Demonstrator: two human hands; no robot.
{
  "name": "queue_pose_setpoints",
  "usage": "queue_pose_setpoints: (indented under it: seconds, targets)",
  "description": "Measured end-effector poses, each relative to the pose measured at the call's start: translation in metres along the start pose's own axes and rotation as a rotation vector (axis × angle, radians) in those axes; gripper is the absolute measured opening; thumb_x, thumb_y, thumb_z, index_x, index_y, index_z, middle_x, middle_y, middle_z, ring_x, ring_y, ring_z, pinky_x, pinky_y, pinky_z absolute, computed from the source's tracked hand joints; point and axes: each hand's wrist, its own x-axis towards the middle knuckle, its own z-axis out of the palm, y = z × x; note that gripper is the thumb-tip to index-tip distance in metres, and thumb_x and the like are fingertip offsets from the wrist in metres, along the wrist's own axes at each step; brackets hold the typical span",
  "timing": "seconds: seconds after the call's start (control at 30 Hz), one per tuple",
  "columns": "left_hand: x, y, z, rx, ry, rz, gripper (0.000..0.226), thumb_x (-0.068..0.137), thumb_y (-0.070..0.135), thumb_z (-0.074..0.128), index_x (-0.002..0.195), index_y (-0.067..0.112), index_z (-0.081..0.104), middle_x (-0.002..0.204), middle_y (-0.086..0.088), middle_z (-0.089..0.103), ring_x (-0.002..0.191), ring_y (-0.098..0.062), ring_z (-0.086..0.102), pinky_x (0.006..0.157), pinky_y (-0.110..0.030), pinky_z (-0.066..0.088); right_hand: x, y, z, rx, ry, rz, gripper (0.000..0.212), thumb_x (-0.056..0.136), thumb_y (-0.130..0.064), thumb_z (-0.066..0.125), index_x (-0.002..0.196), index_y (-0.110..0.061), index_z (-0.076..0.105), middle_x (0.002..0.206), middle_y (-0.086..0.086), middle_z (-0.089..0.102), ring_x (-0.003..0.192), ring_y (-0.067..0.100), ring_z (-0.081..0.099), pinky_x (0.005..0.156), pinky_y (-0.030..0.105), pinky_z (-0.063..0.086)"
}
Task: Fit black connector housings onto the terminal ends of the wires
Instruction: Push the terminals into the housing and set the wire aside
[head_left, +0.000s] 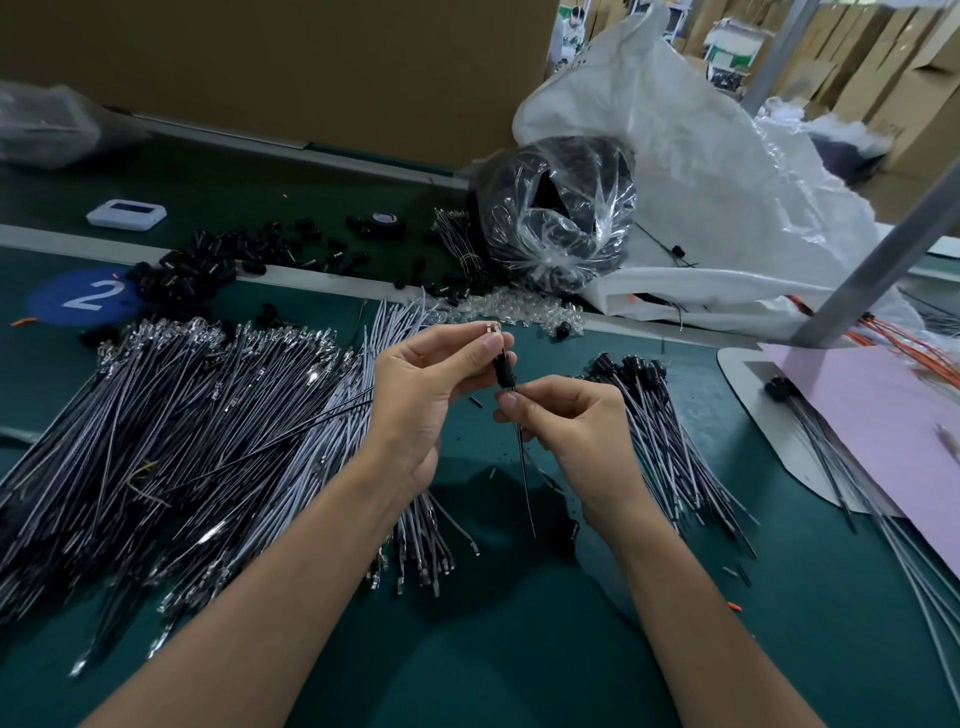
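The fingers of the left hand (426, 384) pinch the wire (525, 478) near its terminal (491, 328). Those of the right hand (566, 426) pinch it just below the housing (503, 370), probably to keep it straight for sliding. All this is held above the surface (519, 649), between the bare pile (182, 415) and the finished pile (660, 426).

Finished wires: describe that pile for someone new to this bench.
Find the big white sack at back right. On the green table before it lies a smaller wire bundle. Unlike the large left pile, its far ends carry black housings.
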Motion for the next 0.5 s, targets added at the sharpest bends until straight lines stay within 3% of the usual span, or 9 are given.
queue_pose_setpoints:
  seconds: [0.5]
  targets:
    - [-0.0006, 0.0041, -0.0023, 0.016, -0.039, -0.03, 0.013, 0.061, 0.019, 0.08, 0.073, 0.015, 0.078, 0.083, -0.01, 0.075, 0.079, -0.024, 0.073, 0.069, -0.028, 0.058, 0.0, -0.0017, -0.0026, -0.058, -0.009, -0.007, 0.01, 0.082, -0.006, 0.075, 0.073, -0.011, 0.075, 0.065, 0.006, 0.072, 0.053, 0.007, 0.056, 0.052, 0.012, 0.04]
